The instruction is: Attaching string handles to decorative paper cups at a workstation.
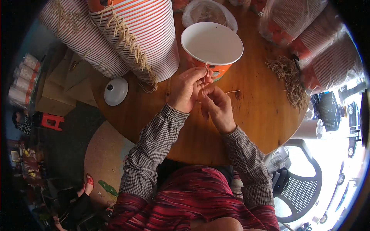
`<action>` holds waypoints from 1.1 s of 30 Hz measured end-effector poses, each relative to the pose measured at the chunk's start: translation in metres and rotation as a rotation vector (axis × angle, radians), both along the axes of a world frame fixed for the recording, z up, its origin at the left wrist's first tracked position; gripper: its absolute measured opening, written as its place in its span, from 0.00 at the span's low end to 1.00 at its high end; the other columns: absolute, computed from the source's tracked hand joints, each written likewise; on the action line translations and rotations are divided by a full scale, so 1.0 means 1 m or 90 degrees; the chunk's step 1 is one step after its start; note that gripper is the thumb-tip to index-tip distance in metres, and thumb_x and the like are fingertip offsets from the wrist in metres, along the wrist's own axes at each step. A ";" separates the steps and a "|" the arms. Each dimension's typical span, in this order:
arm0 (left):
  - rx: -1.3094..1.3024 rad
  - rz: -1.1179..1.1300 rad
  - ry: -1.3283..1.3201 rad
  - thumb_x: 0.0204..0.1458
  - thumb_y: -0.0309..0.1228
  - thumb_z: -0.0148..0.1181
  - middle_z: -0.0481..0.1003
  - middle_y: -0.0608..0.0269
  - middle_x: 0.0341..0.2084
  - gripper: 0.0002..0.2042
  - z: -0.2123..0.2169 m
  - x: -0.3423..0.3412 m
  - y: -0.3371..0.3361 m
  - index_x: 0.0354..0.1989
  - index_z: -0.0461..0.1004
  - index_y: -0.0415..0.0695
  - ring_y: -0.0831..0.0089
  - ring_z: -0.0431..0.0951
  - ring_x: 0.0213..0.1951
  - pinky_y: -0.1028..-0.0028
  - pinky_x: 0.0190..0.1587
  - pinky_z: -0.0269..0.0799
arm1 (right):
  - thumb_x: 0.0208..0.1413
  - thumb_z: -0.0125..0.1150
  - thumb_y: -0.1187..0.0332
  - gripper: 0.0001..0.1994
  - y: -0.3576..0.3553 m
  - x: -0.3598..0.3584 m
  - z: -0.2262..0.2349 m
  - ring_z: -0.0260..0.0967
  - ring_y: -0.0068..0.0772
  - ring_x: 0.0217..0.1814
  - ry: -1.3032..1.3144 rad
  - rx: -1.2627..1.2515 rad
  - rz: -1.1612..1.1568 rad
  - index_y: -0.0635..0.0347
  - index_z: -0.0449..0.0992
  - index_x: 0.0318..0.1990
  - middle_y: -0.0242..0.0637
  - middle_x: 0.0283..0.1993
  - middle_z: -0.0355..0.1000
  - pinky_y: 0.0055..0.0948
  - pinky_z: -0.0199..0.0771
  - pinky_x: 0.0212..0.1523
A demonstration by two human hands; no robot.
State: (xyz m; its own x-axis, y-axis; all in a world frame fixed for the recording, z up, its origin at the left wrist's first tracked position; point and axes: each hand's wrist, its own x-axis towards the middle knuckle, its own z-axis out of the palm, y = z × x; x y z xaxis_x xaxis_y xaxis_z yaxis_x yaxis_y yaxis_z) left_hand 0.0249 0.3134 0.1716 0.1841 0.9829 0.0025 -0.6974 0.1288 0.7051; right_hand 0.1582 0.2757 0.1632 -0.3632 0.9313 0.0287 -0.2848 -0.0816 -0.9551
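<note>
An orange paper bucket (212,48) with a white inside stands on the round wooden table (254,115). A thin tan string (205,73) hangs from its near rim. My left hand (187,88) pinches that string right beside the bucket's wall. Just below it, my right hand (216,106) grips the lower part of the same string, whose loose end (232,92) sticks out to the right. The two hands touch each other.
Tall stacks of nested striped buckets (127,34) with strings lie at the back left. A pile of tan strings (289,77) lies at the right, bagged bucket stacks (327,57) behind it. A white lid (115,91) rests at the left edge. A black chair (300,184) stands right.
</note>
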 end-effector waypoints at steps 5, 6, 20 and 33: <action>-0.042 -0.022 -0.038 0.54 0.29 0.53 0.73 0.65 0.31 0.06 0.001 0.001 0.000 0.33 0.73 0.40 0.76 0.70 0.36 0.73 0.46 0.66 | 0.60 0.52 0.73 0.03 -0.009 -0.002 -0.001 0.56 0.12 0.16 -0.054 0.110 -0.045 0.61 0.67 0.35 0.26 0.24 0.65 0.14 0.55 0.15; -0.056 -0.022 -0.057 0.54 0.28 0.53 0.73 0.65 0.31 0.05 0.002 0.001 0.000 0.33 0.73 0.40 0.77 0.70 0.36 0.73 0.46 0.66 | 0.58 0.54 0.74 0.03 -0.011 -0.001 0.000 0.58 0.11 0.19 -0.071 0.120 -0.047 0.62 0.67 0.34 0.25 0.23 0.65 0.15 0.57 0.18; -0.093 0.056 -0.077 0.55 0.29 0.53 0.71 0.70 0.30 0.04 0.007 0.015 -0.006 0.35 0.71 0.43 0.80 0.70 0.33 0.76 0.43 0.66 | 0.56 0.56 0.75 0.03 -0.018 0.016 0.008 0.60 0.11 0.24 -0.110 0.167 0.002 0.62 0.69 0.32 0.25 0.24 0.65 0.16 0.61 0.24; 0.099 -0.108 0.302 0.62 0.42 0.49 0.75 0.65 0.26 0.18 0.012 0.026 -0.019 0.42 0.74 0.36 0.82 0.74 0.25 0.81 0.29 0.70 | 0.61 0.54 0.71 0.05 0.024 0.049 0.011 0.59 0.13 0.18 0.017 0.109 -0.239 0.63 0.70 0.35 0.27 0.23 0.67 0.16 0.59 0.16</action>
State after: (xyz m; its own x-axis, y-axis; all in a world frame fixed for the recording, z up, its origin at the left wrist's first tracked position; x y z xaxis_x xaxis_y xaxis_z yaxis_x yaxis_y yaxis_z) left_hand 0.0509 0.2945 0.1831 0.3566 0.9340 0.0233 -0.2759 0.0814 0.9577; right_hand 0.2074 0.2994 0.1739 0.0030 0.9798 0.1998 -0.2891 0.1921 -0.9378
